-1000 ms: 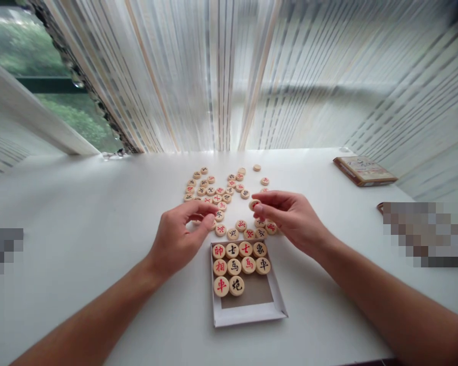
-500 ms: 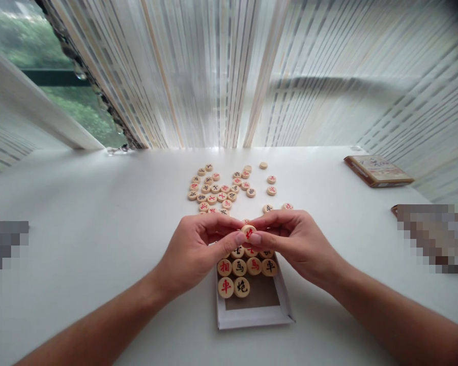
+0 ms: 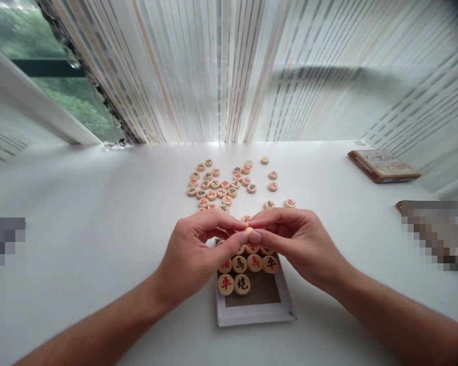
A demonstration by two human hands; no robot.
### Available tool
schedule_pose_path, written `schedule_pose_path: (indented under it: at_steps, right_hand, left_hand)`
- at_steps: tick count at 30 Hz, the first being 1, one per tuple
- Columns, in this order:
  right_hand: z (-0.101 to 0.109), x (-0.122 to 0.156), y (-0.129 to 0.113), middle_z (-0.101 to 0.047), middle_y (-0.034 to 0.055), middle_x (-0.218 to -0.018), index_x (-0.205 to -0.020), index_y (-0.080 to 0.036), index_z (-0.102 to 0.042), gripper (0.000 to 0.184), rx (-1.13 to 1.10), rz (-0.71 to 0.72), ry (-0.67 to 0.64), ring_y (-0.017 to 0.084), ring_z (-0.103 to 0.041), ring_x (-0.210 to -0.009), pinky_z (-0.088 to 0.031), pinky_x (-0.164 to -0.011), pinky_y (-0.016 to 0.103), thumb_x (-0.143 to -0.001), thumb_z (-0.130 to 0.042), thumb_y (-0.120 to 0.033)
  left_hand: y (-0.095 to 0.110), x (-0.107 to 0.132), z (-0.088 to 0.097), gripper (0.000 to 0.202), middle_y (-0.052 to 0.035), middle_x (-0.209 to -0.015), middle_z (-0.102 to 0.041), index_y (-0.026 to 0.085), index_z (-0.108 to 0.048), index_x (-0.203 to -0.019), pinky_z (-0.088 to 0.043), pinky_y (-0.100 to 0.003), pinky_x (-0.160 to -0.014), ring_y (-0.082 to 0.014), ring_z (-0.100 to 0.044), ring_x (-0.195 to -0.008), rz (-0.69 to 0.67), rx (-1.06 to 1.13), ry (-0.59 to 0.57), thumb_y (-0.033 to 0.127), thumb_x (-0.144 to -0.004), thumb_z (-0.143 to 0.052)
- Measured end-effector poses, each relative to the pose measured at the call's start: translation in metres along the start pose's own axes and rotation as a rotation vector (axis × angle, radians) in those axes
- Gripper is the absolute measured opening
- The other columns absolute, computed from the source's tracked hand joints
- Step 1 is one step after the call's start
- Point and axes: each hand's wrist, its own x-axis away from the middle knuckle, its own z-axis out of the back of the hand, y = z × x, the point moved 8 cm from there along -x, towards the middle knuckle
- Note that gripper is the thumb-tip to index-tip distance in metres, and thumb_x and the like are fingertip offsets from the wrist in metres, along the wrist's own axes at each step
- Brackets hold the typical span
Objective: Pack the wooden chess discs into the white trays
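Between the fingertips of my left hand (image 3: 202, 241) and my right hand (image 3: 290, 234) is a round wooden xiangqi piece (image 3: 248, 231). Both hands pinch it, and only a sliver of its pale wood shows. Below them lies a shallow white cardboard box (image 3: 257, 316) with a brown floor. Rows of pieces with red and black characters fill its far part, partly hidden by my hands. The nearest row holds a red piece (image 3: 225, 284) at the left and a black piece (image 3: 241, 284) beside it, with brown floor showing to their right.
Several loose xiangqi pieces (image 3: 215, 184) are scattered on the white table (image 3: 99, 229) beyond my hands. A brown-edged box (image 3: 383, 165) lies at the far right. Blurred-out items sit at both side edges. A striped curtain (image 3: 198, 71) hangs behind the table.
The held piece has turned between my fingers: its red character showed before and is now out of sight. My hands stay nearly in place, and the view has shifted slightly.
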Motion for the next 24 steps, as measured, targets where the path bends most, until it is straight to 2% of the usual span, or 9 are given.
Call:
schedule_pose_path:
  at_steps: [8, 14, 20, 24]
  right_hand:
    - [0.001, -0.002, 0.0, -0.083, 0.0063, -0.087, -0.09, -0.025, -0.089, 0.02, 0.013, 0.027, -0.007, 0.017, -0.076, -0.08, -0.063, -0.069, 0.023, -0.074, -0.1, -0.029]
    - [0.002, -0.002, 0.009, -0.085, 0.0062, -0.094, -0.096, -0.025, -0.089, 0.012, -0.052, -0.037, -0.06, 0.015, -0.081, -0.088, -0.064, -0.078, 0.019, -0.085, -0.093, -0.027]
    - [0.001, -0.002, 0.01, -0.087, 0.0065, -0.099, -0.11, -0.026, -0.087, 0.024, -0.127, -0.077, -0.063, 0.017, -0.084, -0.091, -0.067, -0.087, 0.022, -0.087, -0.092, -0.027]
    - [0.002, -0.003, 0.013, -0.087, 0.0075, -0.098, -0.11, -0.024, -0.087, 0.026, -0.17, -0.104, -0.032, 0.018, -0.084, -0.086, -0.069, -0.086, 0.024, -0.085, -0.093, -0.027]
  left_hand:
    - [0.005, -0.003, 0.0, 0.015, -0.0048, -0.092, -0.085, 0.023, -0.089, -0.091, -0.067, -0.026, -0.077, -0.0189, -0.079, -0.087, -0.033, 0.02, 0.008, 0.011, -0.084, -0.085]
    - [0.001, -0.005, -0.002, 0.015, -0.005, -0.093, -0.087, 0.022, -0.09, -0.096, -0.068, -0.021, -0.081, -0.0178, -0.083, -0.09, 0.043, 0.162, -0.021, 0.011, -0.085, -0.085]
    - [-0.011, -0.004, -0.002, 0.017, -0.0042, -0.094, -0.088, 0.022, -0.089, -0.102, -0.069, -0.018, -0.079, -0.0174, -0.085, -0.087, 0.153, 0.277, -0.015, 0.016, -0.086, -0.088]
    - [-0.017, -0.004, -0.002, 0.021, -0.0033, -0.093, -0.088, 0.022, -0.088, -0.104, -0.068, -0.016, -0.077, -0.0154, -0.085, -0.084, 0.183, 0.315, -0.006, 0.016, -0.084, -0.09]
